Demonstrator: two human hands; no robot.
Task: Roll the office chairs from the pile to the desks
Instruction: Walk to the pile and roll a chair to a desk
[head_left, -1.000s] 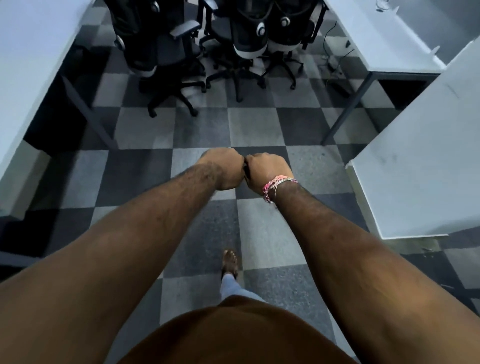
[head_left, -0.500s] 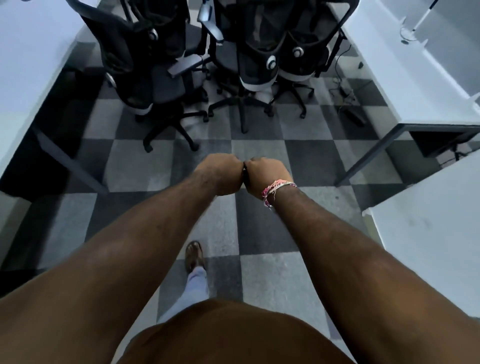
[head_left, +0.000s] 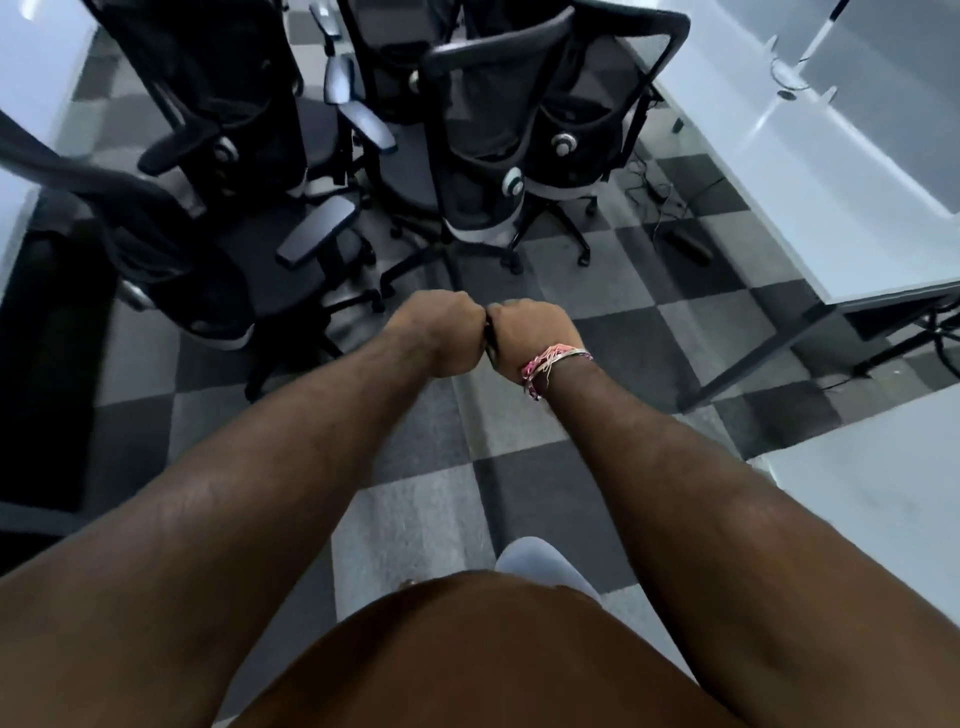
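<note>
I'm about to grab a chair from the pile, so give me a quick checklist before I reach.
1. Hands free: cannot tell; left hand and right hand are fisted together, something dark between them.
2. Nearest chair within reach: ok, just ahead-left.
3. Armrest exposed to grip: ok.
4. Chairs untangled: not ok, packed tightly.
5. Cables away from wheels: cannot tell.

Fisted hands (head_left: 485, 338) before clustered chairs (head_left: 467, 156)
</note>
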